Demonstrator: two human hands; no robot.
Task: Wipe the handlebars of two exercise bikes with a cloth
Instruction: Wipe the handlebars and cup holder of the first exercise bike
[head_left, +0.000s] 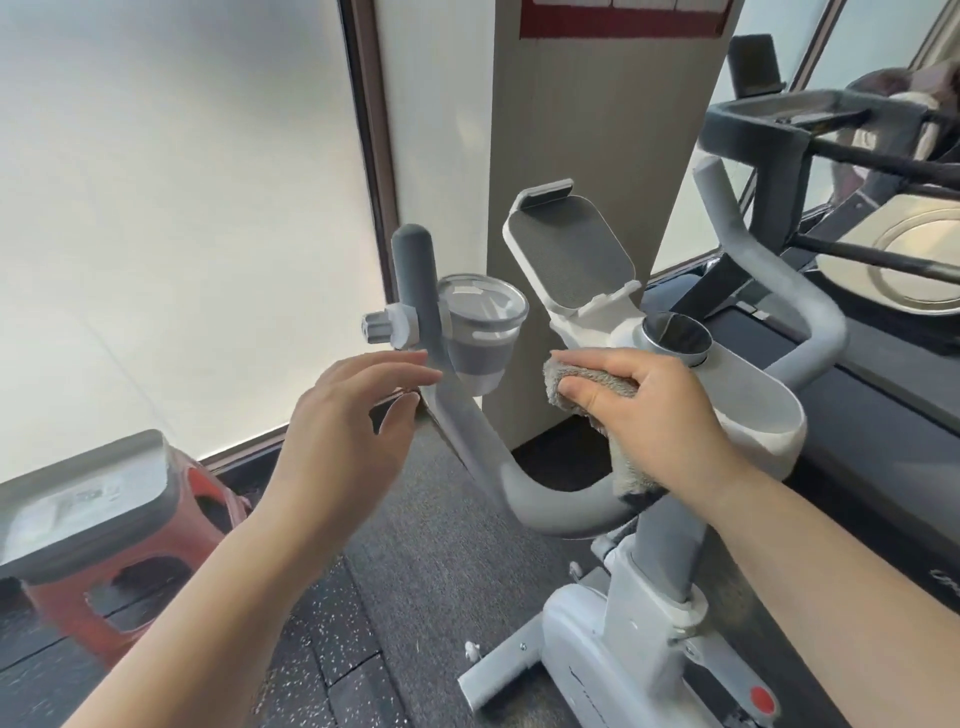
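A white exercise bike stands in front of me, with a grey padded handlebar (470, 431) that curves up on the left and a paler right arm (769, 260). My right hand (660, 415) is shut on a grey-brown cloth (582, 387), held over the middle of the bar just below the tablet holder (569, 249). The cloth's tail hangs down onto the bar. My left hand (343, 436) is open, its fingers spread, fingertips right next to the left upright of the bar. A second machine's dark handlebar (810, 111) shows at the upper right.
A cup holder (480, 327) with a clear cup is clamped to the left upright. A metal knob (675, 335) sits behind my right hand. A red stool with a grey top (83, 499) stands at the left. A beige pillar (587, 130) and frosted windows lie behind.
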